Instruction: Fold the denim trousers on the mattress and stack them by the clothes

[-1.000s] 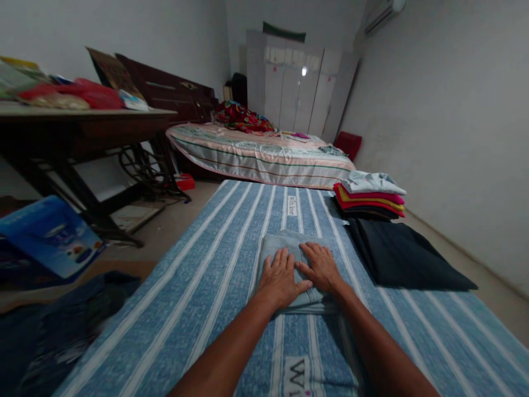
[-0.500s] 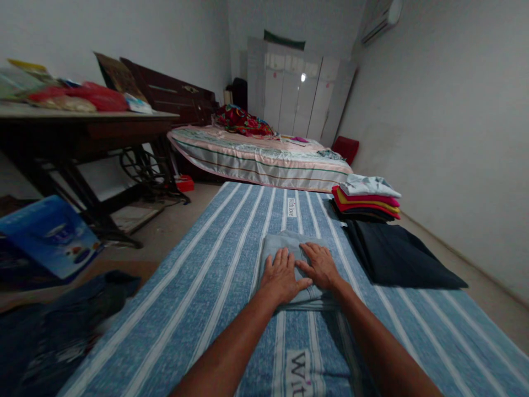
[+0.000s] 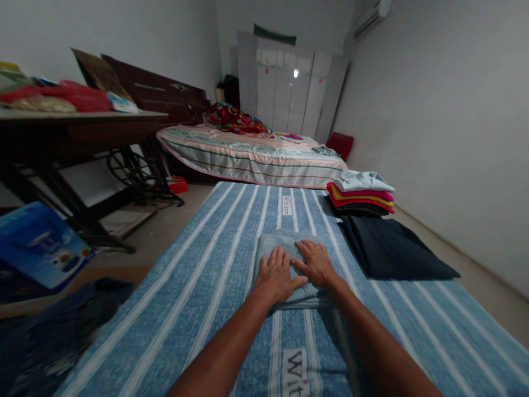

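A folded light blue-grey garment (image 3: 303,300), perhaps jeans, lies in a compact bundle on the striped blue cloth (image 3: 198,264). My left hand (image 3: 276,275) rests flat on its left part with the fingers spread. On its right part lies my right hand (image 3: 316,262), palm down, fingers apart. The two hands are side by side, thumbs towards each other, and cover much of the bundle. To the right lies a folded black garment (image 3: 392,248). Behind that is a stack of folded clothes (image 3: 359,198) in red, yellow, black and pale grey.
Past the cloth's far edge stands a bed (image 3: 248,160) with a red floral blanket (image 3: 235,118). On the left are a sewing machine table (image 3: 136,118), a blue box (image 3: 45,242) and dark denim clothes (image 3: 61,331). A white wardrobe (image 3: 285,94) stands at the back.
The whole view has shifted slightly, so things appear a little further left. Both hands remain flat on the folded garment, with hardly any movement against it.
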`<state>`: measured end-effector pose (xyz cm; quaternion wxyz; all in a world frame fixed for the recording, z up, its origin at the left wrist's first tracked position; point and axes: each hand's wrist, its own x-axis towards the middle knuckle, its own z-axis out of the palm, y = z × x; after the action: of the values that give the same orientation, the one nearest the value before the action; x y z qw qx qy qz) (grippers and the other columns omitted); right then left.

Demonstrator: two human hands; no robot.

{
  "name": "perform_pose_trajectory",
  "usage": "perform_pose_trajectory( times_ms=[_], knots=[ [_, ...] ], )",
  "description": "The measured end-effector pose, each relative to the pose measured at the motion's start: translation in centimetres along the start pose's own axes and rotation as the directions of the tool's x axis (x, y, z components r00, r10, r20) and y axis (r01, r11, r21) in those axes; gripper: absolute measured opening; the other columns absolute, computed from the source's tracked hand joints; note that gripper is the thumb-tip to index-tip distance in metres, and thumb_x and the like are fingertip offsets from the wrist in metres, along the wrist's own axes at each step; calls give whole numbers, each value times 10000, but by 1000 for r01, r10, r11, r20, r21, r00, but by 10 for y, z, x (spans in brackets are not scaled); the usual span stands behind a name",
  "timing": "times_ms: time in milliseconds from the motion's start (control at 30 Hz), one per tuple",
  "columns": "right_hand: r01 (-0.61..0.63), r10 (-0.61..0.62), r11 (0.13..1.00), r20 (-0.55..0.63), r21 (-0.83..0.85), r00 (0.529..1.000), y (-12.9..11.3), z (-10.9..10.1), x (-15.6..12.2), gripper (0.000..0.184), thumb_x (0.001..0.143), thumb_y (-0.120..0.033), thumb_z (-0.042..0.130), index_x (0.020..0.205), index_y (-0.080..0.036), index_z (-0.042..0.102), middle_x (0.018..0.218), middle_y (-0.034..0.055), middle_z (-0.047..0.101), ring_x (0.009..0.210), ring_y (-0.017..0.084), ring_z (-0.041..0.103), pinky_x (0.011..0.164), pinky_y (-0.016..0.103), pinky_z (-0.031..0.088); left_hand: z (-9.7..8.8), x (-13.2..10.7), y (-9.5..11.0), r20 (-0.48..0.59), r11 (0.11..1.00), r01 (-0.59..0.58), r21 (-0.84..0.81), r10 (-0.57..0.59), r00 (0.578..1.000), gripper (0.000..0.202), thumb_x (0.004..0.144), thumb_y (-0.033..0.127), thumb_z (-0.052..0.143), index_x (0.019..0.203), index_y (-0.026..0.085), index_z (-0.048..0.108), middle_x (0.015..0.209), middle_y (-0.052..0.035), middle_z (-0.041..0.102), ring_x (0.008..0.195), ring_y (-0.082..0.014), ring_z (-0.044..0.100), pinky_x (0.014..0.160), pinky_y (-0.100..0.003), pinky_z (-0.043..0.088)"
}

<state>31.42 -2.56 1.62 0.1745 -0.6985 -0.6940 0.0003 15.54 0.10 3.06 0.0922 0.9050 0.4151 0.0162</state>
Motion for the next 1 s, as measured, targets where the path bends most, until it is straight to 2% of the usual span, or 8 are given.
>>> perform_pose_trajectory(
  times_ms=[600, 1000],
  knots=[
    [11, -10, 999, -38, 36, 999, 1, 1, 0, 557, 870, -535, 440, 1312, -195, 449, 1334, 114, 479, 1203, 260, 417, 1019, 462, 234, -6, 1, 2, 61, 998, 19, 59, -23, 998, 889, 813, 714, 233, 1441, 84, 229, 1518, -162, 129, 1406, -288, 65, 1108, -504, 81],
    [14, -12, 999, -43, 29, 999, 2, 2, 1, 559, 869, -543, 431, 1313, -205, 448, 1328, 116, 486, 1202, 260, 422, 1018, 464, 237, -4, 1, 2, 23, 1000, 10, 27, -11, 1000, 876, 810, 708, 264, 1423, 83, 280, 1506, -178, 174, 1402, -304, 87, 1104, -513, 85]
  ],
)
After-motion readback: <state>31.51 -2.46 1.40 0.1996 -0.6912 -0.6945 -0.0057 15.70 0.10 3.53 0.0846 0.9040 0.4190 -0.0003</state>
